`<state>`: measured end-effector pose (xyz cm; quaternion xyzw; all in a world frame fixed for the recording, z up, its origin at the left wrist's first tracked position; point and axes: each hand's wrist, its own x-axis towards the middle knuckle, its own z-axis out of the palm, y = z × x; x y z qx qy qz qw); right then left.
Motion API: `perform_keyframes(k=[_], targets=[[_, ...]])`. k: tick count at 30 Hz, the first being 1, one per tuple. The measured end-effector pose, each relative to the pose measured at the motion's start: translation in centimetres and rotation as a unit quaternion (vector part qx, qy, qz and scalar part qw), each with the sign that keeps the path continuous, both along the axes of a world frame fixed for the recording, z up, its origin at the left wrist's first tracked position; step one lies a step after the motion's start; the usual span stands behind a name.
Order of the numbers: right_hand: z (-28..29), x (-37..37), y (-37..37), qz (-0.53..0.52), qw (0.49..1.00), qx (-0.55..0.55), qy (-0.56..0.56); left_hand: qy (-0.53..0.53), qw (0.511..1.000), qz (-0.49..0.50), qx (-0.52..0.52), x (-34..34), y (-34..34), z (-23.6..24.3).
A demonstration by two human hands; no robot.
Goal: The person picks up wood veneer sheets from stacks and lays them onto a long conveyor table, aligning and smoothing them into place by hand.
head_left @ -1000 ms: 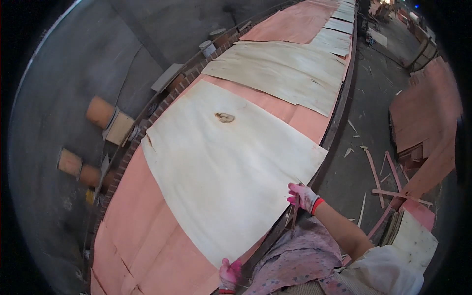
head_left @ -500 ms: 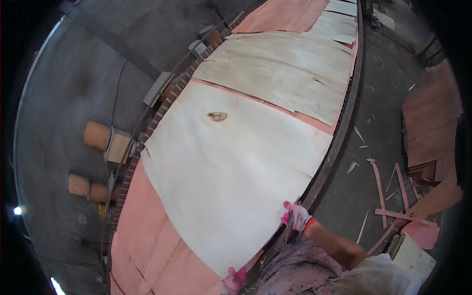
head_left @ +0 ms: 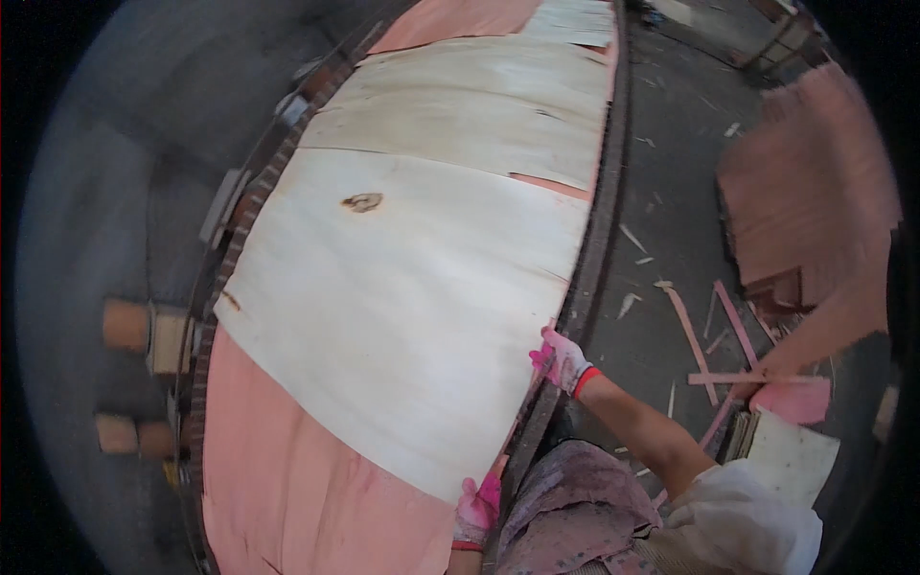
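Note:
A large white wood veneer sheet (head_left: 412,287) with a brown knot hole lies over pink veneer (head_left: 287,460) on a long table. My left hand (head_left: 474,508), in a pink-stained glove, grips the sheet's near corner. Farther along the same edge, my right hand (head_left: 561,359) in a matching glove with a red cuff has its fingers closed on the sheet's right side. The sheet's far edge meets a paler veneer sheet (head_left: 460,105), and a pink strip shows between them only toward the right.
A dark rail (head_left: 599,192) runs along the table's right side. On the floor beyond lie pink offcut strips (head_left: 724,379), a stack of pink veneer (head_left: 805,182) and a pale board (head_left: 791,455). Cylindrical blocks (head_left: 125,324) stand past the left edge.
The white sheet has slid away from me against the farther sheet, narrowing the pink gap, mostly at its left. Both hands have moved along with it, and the view has shifted.

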<state>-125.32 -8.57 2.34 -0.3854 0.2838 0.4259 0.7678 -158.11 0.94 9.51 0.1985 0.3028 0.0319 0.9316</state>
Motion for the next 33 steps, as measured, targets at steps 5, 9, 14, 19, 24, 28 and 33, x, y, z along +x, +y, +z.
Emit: perform_keyframes(k=[5,9,14,19,24,28,33], targets=[[4.6,-1.6,-4.9,-0.058,0.991,-0.016,-0.120,-0.024,0.989,0.038,-0.138,1.9,0.0,-4.9],[4.4,-6.3,-12.1,0.030,0.968,-0.180,-0.171,-0.030,0.970,0.044,-0.237,2.5,0.8,-9.2],[6.9,-8.8,-14.2,0.053,0.990,-0.097,-0.085,-0.009,0.956,0.041,-0.292,4.9,0.7,-4.5],[5.7,-5.3,-6.5,0.086,0.992,0.027,-0.083,-0.025,0.949,0.013,-0.314,5.8,1.1,-2.2],[2.7,-0.2,-0.7,0.033,0.986,0.162,-0.032,-0.069,0.978,-0.064,-0.185,5.1,0.6,-0.7],[11.5,-1.1,1.3,0.090,0.968,-0.130,-0.196,0.074,0.981,0.042,-0.173,2.4,1.5,-1.5],[4.9,0.8,0.9,0.111,0.977,-0.084,-0.162,0.181,0.978,0.032,-0.094,2.7,0.1,-4.1]])
